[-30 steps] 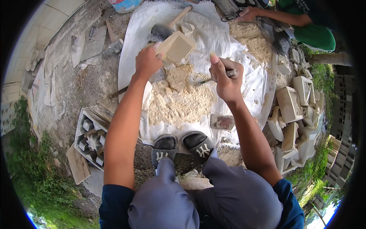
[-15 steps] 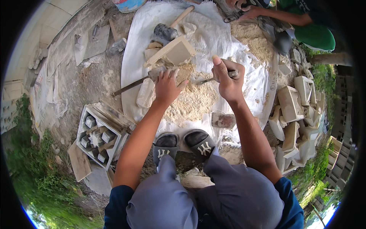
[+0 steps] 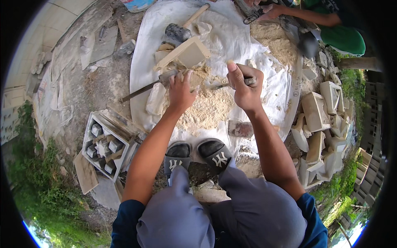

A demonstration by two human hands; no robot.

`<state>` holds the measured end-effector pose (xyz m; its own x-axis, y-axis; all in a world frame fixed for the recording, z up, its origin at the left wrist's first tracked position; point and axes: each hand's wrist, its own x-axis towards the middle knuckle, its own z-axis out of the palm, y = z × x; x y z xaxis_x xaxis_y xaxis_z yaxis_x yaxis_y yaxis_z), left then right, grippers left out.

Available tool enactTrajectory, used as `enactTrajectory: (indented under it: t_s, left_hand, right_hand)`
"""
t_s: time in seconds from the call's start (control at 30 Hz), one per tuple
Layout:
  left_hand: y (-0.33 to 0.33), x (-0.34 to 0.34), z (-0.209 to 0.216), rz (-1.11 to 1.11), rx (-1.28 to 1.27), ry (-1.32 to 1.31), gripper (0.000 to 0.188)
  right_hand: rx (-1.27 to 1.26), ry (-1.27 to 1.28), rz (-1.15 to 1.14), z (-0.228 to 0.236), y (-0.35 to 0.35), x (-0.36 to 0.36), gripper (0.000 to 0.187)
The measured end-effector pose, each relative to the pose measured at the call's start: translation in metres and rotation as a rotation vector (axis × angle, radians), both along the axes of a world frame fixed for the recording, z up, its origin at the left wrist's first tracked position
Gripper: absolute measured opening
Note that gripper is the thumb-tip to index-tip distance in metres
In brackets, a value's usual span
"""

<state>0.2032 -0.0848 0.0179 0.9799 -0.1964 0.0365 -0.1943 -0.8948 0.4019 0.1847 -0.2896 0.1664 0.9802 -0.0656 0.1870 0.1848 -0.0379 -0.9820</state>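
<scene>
My left hand (image 3: 181, 93) is palm down over a heap of pale, crumbly powder (image 3: 209, 108), its thumb apart from the bent fingers. Beside those fingers lies a long-handled tool with a grey block-like head (image 3: 166, 77); a whitish stone (image 3: 156, 99) sits just below it. My right hand (image 3: 248, 86) is closed round a hand tool with a thin metal neck (image 3: 220, 86), thumb pointing up. That tool's far end reaches leftward to the heap, and its tip is hard to make out. Above both hands rests a tilted, cream, box-shaped mould piece (image 3: 192, 56).
A dark-headed mallet (image 3: 178, 33) and stone chunks lie farther up the white sheet (image 3: 231, 25). Near my feet is a reddish-grey block (image 3: 240, 129). Left stands a hexagonal mould (image 3: 113, 146); right, a pile of cast pieces (image 3: 316, 113). A co-worker's hand (image 3: 271, 11) shows at top right.
My left hand's fingers have shifted slightly at the heap's upper left edge. My right hand has moved a little to the left, still gripping the tool. The whole view has tilted slightly.
</scene>
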Motion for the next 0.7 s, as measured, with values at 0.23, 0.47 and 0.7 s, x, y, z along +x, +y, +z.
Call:
enactTrajectory:
  t_s: [0.23, 0.47, 0.7]
  left_hand:
    - [0.044, -0.02, 0.047, -0.227, -0.056, 0.093, 0.084]
    - [0.074, -0.044, 0.038, -0.385, 0.056, 0.075, 0.081]
    - [0.092, -0.062, 0.027, -0.465, 0.182, 0.125, 0.083]
  right_hand:
    - [0.015, 0.0, -0.054, -0.009, 0.001, 0.005, 0.05]
    - [0.339, -0.17, 0.097, 0.041, 0.008, -0.001, 0.044]
    - [0.432, -0.144, 0.326, 0.063, 0.029, 0.001, 0.046]
